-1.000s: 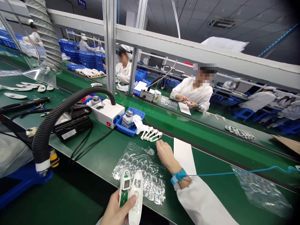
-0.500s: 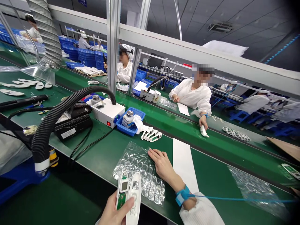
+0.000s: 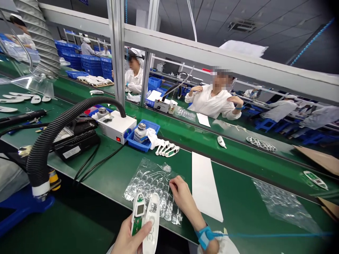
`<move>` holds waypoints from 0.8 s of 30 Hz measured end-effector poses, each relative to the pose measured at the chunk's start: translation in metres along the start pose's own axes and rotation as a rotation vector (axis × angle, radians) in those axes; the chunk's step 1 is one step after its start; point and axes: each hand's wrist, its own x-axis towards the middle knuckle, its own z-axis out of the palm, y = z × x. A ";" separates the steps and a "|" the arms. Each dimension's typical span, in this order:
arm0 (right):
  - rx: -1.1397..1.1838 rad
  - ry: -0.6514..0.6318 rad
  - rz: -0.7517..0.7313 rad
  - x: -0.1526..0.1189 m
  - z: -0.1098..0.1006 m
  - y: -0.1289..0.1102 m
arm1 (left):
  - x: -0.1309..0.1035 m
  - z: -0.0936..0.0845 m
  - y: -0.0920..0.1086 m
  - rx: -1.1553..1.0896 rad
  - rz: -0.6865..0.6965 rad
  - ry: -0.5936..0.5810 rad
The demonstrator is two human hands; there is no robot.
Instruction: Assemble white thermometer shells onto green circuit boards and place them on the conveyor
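In my left hand (image 3: pixel 129 233) are two white plastic housing halves, side by side. One half (image 3: pixel 138 213) carries a green circuit board and a small grey screen; the other half (image 3: pixel 151 222) shows its hollow inside with round openings, my thumb pressed on it. My right hand (image 3: pixel 181 192), with a blue wrist strap (image 3: pixel 205 237), is over a clear plastic sheet of small square pockets (image 3: pixel 156 190). Its fingers are curled together at the sheet's right part; whatever they pinch is hidden. A small crumpled clear bit (image 3: pixel 166 168) lies on the sheet's far edge.
A blue bin (image 3: pixel 144 135) with a metal-capped bottle stands beyond the sheet, near several white housings (image 3: pixel 168 149). A white box (image 3: pixel 117 126) and black hose (image 3: pixel 50 141) are at left. White paper (image 3: pixel 206 187) lies right. Across the green belt (image 3: pixel 185 132) sits a co-worker (image 3: pixel 214 97).
My right hand's fingers have gone from spread flat to curled together, drawing slightly nearer. The co-worker has let go of a white housing on the belt and raised both hands to the shoulders.
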 end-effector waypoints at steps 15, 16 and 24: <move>0.012 0.278 -0.168 -0.030 0.000 -0.017 | 0.004 0.002 -0.001 0.090 0.071 0.093; 0.064 0.285 -0.140 -0.031 -0.001 -0.019 | 0.004 0.002 -0.001 0.092 0.074 0.096; 0.543 0.036 0.043 -0.037 -0.014 -0.056 | 0.006 0.003 -0.002 0.087 0.081 0.113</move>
